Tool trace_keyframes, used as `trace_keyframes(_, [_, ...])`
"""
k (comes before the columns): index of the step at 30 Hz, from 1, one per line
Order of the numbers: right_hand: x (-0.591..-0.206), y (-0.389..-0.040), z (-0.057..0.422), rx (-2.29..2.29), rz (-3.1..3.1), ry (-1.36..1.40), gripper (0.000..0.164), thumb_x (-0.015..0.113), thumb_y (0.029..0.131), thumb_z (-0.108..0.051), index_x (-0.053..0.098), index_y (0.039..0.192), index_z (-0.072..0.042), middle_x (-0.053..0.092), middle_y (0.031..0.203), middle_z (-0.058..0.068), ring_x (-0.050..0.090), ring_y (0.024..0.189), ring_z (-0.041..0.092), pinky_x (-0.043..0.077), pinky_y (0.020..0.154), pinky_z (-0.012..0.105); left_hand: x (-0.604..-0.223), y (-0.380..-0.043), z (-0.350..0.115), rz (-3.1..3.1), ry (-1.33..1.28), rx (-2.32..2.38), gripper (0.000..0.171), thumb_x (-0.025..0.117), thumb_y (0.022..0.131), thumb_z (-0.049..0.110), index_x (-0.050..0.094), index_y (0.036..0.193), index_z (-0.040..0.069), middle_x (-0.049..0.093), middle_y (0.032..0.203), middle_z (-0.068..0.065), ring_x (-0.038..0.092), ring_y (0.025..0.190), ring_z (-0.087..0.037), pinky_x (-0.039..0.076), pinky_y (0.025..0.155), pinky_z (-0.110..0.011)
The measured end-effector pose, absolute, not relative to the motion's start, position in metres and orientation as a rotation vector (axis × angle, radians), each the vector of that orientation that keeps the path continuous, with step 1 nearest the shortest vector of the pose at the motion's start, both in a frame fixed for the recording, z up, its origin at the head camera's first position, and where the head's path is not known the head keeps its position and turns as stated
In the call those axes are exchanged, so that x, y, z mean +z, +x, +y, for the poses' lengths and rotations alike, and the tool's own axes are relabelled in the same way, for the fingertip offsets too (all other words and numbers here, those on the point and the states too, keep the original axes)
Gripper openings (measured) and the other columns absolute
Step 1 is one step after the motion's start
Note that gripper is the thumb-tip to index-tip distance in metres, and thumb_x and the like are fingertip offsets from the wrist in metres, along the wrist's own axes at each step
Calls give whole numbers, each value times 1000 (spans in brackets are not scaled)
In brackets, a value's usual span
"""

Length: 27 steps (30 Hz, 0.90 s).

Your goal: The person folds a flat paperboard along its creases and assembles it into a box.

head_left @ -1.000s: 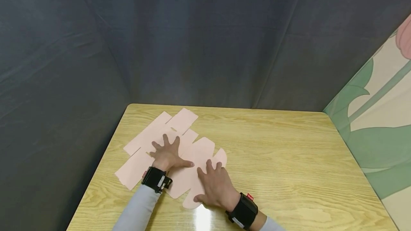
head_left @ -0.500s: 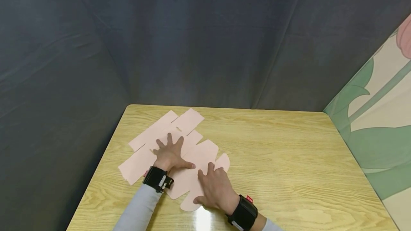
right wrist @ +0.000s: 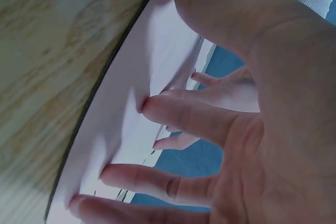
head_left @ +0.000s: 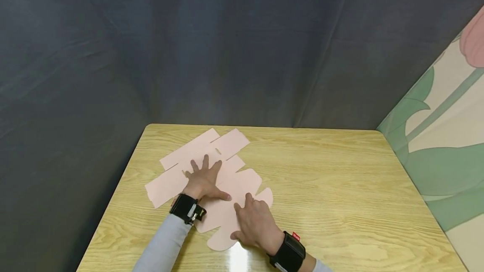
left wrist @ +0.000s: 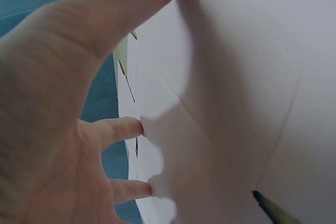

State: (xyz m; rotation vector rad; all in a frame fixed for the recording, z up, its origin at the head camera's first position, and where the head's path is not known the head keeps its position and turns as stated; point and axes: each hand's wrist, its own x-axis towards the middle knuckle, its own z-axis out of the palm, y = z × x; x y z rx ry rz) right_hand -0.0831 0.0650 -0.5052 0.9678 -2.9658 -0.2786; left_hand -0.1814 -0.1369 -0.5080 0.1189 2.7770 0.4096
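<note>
A flat pink box blank (head_left: 234, 184) with slits, tabs and rounded flaps lies on the wooden table, slanted toward the upper right. My left hand (head_left: 204, 181) rests on its middle with fingers spread; in the left wrist view the thumb (left wrist: 126, 11) and fingertips touch the sheet beside faint crease lines. On the near right part of the blank is my right hand (head_left: 257, 223). Its fingertips and thumb press on the sheet, as the right wrist view shows, with the fingers (right wrist: 184, 116) extended and the palm raised off it.
The wooden table (head_left: 340, 188) extends to the right of the blank. A dark cloth (head_left: 227, 45) hangs behind the table and along its left side. At the right is a panel with a flower pattern (head_left: 446, 158). Light glares on the table's near edge.
Under both hands the blank has turned clockwise, its far end shifting right and its near flap slightly left. The left hand has moved slightly right; the right hand has hardly moved.
</note>
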Motion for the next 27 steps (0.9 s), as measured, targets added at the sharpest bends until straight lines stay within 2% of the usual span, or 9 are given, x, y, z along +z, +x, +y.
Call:
trace_keyframes(13, [-504, -79, 67, -327, -2982, 924, 76, 72, 76, -86, 78, 110, -19, 59, 87, 7, 57, 63, 18, 49, 53, 31, -511, -188, -127, 2781, 257, 427, 131, 97, 59, 70, 37, 167, 25, 12, 176, -28, 6, 152, -73, 15, 110, -94])
trace_keyframes(27, [-502, -75, 72, -285, -2992, 909, 73, 78, 72, -84, 77, 98, -15, 60, 80, 7, 57, 63, 19, 49, 53, 31, -511, -190, -118, 2764, 362, 447, 130, 99, 57, 66, 40, 166, 28, 11, 178, -23, 3, 154, -69, 12, 114, -90])
